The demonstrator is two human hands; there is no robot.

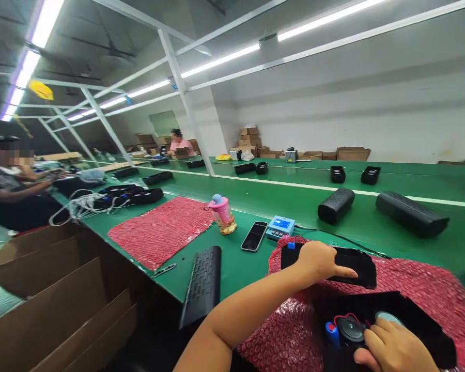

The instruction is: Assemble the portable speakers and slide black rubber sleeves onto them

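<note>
My left hand (316,262) is closed over the edge of a black plastic casing half (360,261), its thumb laid along the inside. A small blue connector (291,245) with red wires sits at that casing's left end. Closer to me lies a second, open black casing (426,315). Inside it are a round black speaker driver (351,329), a blue cylindrical battery (332,335) and red wires. My right hand (397,343) is closed there, fingers curled on a round, pale-faced part (388,318) that they partly hide. Both casings rest on pink bubble wrap (290,330).
A blue tester (282,226) with a cable, a phone (254,236) and a pink-lidded cup (222,214) stand beyond my left arm. A perforated black cover (202,281) overhangs the table edge. Black speakers (411,213) lie on the green bench. Other people sit left and across; cartons (70,299) stand below.
</note>
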